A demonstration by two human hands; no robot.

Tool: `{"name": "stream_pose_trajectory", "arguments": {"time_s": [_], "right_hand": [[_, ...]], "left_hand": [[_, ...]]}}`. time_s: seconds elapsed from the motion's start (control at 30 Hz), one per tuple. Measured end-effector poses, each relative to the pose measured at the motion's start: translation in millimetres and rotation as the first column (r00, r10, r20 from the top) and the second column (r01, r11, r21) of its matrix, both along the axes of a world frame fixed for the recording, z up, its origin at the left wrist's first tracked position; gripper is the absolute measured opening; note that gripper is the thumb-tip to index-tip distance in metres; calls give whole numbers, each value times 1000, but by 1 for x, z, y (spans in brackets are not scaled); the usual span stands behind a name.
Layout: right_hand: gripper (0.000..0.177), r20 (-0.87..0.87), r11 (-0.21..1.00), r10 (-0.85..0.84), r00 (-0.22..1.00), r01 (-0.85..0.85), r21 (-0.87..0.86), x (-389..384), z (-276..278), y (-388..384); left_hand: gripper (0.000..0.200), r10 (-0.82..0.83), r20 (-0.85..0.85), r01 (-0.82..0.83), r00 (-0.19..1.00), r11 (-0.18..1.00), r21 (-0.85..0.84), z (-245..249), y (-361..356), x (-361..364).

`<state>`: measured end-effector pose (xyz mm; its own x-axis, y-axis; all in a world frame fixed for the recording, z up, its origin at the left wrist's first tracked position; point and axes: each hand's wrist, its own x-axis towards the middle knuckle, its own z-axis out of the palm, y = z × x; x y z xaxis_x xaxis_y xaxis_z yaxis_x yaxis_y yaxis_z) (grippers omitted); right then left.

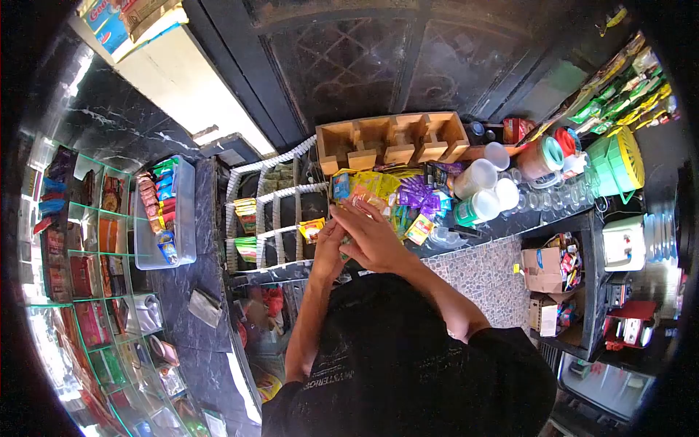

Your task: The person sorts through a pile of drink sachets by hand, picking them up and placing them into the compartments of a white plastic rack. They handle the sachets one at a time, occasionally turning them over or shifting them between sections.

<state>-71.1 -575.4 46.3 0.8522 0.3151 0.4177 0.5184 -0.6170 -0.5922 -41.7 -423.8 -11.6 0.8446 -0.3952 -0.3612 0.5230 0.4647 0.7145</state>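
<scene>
Both hands meet over the counter, close to a pile of colourful sachets. My left hand has its fingers curled, and whatever lies inside it is too small to make out. Across it reaches my right hand, fingers stretched out and touching the left fingertips. Yellow packets and purple packets lie just beyond the hands. To the left is a white-edged divided tray, with an orange-yellow packet in its right part beside my left hand.
A wooden compartment box stands behind the sachets. Plastic jars and glasses line the right side, near a green basket. At the left are a clear bin of packets and glass shelves. Cartons sit at the lower right.
</scene>
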Motion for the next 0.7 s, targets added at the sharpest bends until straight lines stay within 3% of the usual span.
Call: {"name": "stream_pose_trajectory", "arguments": {"time_s": [0.03, 0.1, 0.13, 0.2, 0.23, 0.27, 0.3, 0.33, 0.43, 0.47, 0.5, 0.53, 0.6, 0.7], "right_hand": [[52, 3, 1000, -2, 1000, 2, 0, 2, -4, -3], [57, 65, 967, -61, 996, 75, -242, 9, -14, -15], [57, 66, 968, -54, 996, 69, -242, 13, -17, -21], [59, -13, 914, -253, 967, 234, -330, 21, -23, -34], [59, -14, 914, -253, 967, 234, -330, 25, -38, -41], [57, -237, 967, -237, 942, 252, 32, 30, -56, -47], [55, -430, 871, -132, 893, 312, 381, 34, -56, -47], [54, -483, 744, -3, 876, 325, 583, 28, -55, -44], [53, -565, 853, 114, 817, 211, 478, 27, -43, -28], [47, -545, 576, 278, 791, 316, 753, 13, -22, -12], [47, -545, 575, 277, 791, 318, 754, 15, -27, -9], [41, -568, 650, 169, 806, 342, 679, 17, -34, -8], [27, -566, 727, 9, 824, 383, 569, 17, -24, -11], [21, -614, 769, 40, 789, 369, 523, 15, -18, -26]], "left_hand": [[29, 11, -34, -14, 999, 995, -97, 0, 1, 0], [30, 18, -65, -25, 998, 994, -105, 1, 2, 1], [31, 19, -101, -30, 995, 994, -109, 3, 4, 0], [35, -14, -78, 5, 997, 993, -119, 9, 8, -2], [38, -52, -52, 45, 997, 991, -128, 14, 9, -2], [38, -52, -52, 45, 997, 991, -128, 18, 11, -3], [37, -60, -35, 53, 998, 986, -158, 22, 12, -2], [37, -65, -18, 60, 998, 980, -188, 23, 12, -2], [35, -77, 38, 81, 996, 990, -116, 5, 11, 1], [35, -79, 37, 82, 996, 990, -116, -3, 10, 2], [34, -56, 89, 56, 994, 998, -3, -7, 9, 2], [34, -40, 145, 24, 989, 994, 110, -11, 10, 3], [33, -32, 149, 10, 988, 990, 141, -10, 12, 1], [33, -20, 173, -11, 985, 984, 177, -8, 11, 1]]}}
